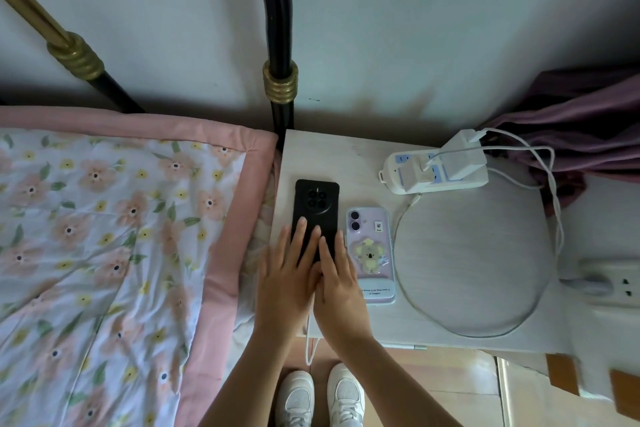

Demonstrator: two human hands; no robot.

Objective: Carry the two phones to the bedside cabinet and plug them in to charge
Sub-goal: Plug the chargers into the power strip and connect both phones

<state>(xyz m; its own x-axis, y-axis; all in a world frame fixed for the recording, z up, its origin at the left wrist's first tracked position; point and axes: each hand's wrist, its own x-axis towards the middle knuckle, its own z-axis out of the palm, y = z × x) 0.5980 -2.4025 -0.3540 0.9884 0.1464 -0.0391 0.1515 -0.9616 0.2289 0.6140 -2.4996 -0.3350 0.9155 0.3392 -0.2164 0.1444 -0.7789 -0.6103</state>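
A black phone (pixel 317 204) lies face down on the white bedside cabinet (pixel 346 156), near its left edge. My left hand (pixel 285 284) lies flat on the phone's lower half, fingers apart. My right hand (pixel 341 291) covers its bottom end, touching the left hand. A white cable (pixel 308 340) comes out from under the two hands and hangs over the cabinet's front edge; its plug is hidden. A purple phone (pixel 371 253) in a koala case lies face down just right of the black one, untouched.
A white power strip (pixel 436 172) with two chargers sits at the cabinet's back right. A second white cable (pixel 485 331) loops across the top. The floral bed quilt (pixel 104 236) is to the left, a black bed post (pixel 280 45) behind, and a second socket strip (pixel 620 284) at the right.
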